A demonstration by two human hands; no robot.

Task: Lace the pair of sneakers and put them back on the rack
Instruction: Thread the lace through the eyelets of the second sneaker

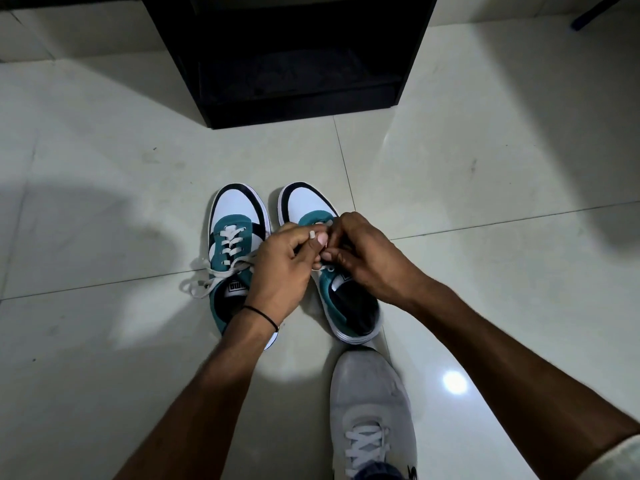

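Two teal, white and black sneakers stand side by side on the floor, toes pointing away from me. The left sneaker (232, 216) is laced with a white lace (207, 277) tied in a loose bow trailing to its left. Both hands meet over the right sneaker (310, 202), hiding most of its eyelets. My left hand (280, 271) pinches a white lace end (312, 234) between thumb and fingers. My right hand (363, 254) pinches the lace close beside it. The black rack (291, 57) stands on the floor beyond the sneakers, its lower shelf dark.
My own foot in a grey laced shoe (372, 410) rests on the floor just behind the right sneaker. The pale tiled floor (121, 168) stretches out on both sides. A dark bar (599, 10) shows at the top right corner.
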